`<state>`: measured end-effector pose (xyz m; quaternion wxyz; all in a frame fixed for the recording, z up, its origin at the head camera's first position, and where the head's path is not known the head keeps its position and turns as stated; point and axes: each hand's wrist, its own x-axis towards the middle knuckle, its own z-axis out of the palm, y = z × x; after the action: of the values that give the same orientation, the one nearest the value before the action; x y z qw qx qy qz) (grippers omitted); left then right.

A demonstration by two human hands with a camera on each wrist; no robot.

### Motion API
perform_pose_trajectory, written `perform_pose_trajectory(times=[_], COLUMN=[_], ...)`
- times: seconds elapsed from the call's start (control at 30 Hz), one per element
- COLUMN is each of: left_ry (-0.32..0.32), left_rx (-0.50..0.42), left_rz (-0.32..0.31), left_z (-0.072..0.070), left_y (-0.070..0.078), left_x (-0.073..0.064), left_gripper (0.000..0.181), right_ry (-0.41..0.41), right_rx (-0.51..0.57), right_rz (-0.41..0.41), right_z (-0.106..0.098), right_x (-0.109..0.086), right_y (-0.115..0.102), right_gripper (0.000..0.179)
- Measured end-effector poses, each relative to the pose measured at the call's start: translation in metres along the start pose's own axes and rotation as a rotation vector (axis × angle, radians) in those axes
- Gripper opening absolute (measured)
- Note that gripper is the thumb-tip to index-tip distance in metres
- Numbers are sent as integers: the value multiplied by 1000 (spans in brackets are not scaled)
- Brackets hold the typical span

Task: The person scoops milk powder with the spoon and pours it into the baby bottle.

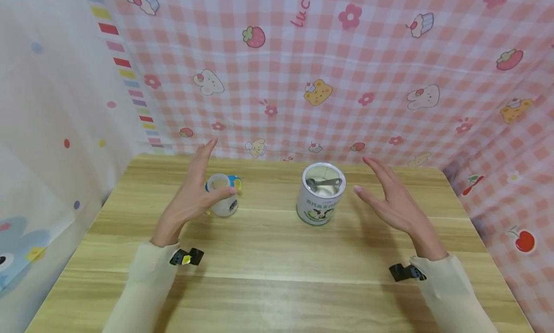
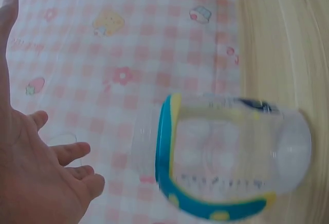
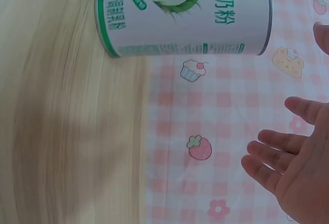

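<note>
My left hand (image 1: 190, 193) is raised beside a clear plastic baby bottle (image 1: 224, 207), its thumb and fingers spread. In the left wrist view the bottle (image 2: 221, 131) shows a blue handle with yellow spots (image 2: 164, 136), and the fingers stand apart from it. My right hand (image 1: 394, 203), also spread, hovers to the right of a white milk powder can (image 1: 318, 205). The can has no lid on. Across its mouth lies a grey scoop (image 1: 331, 182) above pale powder. In the right wrist view a gap separates the fingers from the can (image 3: 185, 23).
Both objects stand toward the back of a wooden table (image 1: 277, 275). Behind it hangs a pink checked curtain (image 1: 277, 73), continuing along the right side. A white dotted curtain (image 1: 52, 107) hangs at the left. Each sleeve cuff carries a small black camera (image 1: 402, 272).
</note>
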<state>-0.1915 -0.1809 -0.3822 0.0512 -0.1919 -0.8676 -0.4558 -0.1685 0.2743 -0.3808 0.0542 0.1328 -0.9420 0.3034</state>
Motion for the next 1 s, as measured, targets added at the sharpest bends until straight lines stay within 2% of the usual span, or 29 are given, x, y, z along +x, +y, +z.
perform_pose_trajectory(times=[0.37,0.6,0.77,1.0], left_ry=[-27,-50,-98,-153], left_rx=[-14,-46,-71,-123], left_rz=[49,47,28,-50], left_z=[31,58,78,106], left_y=[18,25,30,28], left_x=[11,16,18,21], left_gripper=[109,110,109,107], right_ry=[31,14,9,9], right_rx=[107,87,77,19], right_rz=[-39,-19,-15,-24], right_z=[7,10,13,16], right_x=[9,17,21,25], right_y=[-12,-20,-24,-29], right_gripper=[61,55,50,38])
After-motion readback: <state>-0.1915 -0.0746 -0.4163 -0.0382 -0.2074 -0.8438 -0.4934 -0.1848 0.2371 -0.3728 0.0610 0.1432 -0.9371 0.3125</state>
